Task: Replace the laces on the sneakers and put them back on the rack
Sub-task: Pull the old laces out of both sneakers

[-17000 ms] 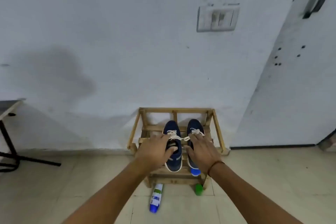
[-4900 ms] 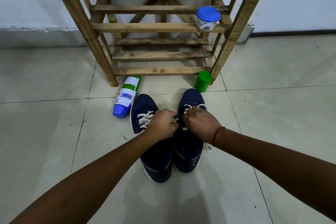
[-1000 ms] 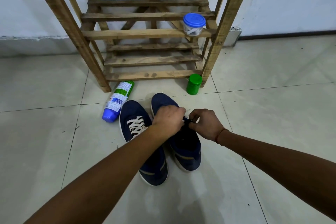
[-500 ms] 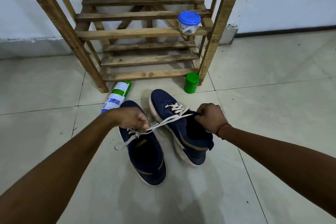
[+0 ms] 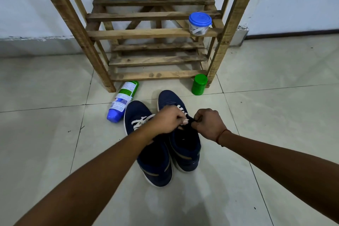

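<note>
Two navy sneakers stand side by side on the tiled floor, toes toward the wooden rack [image 5: 157, 34]. The left sneaker [image 5: 150, 154] shows its white laces. Over the tongue of the right sneaker [image 5: 183, 147] my two hands meet. My left hand [image 5: 167, 121] pinches the white lace [image 5: 181, 109] of that shoe. My right hand [image 5: 209, 124] is curled at the shoe's tongue, pinching the lace's other end; that end is mostly hidden in its fingers.
A blue-and-green bottle [image 5: 122, 102] lies on the floor left of the shoes. A green cap [image 5: 199, 84] stands by the rack's right leg. A blue-lidded jar [image 5: 200, 24] sits on a rack slat. White wall behind.
Half a second ago my left hand was pulled out to the left with the lace stretched between the hands. Now both hands are back together over the right sneaker.
</note>
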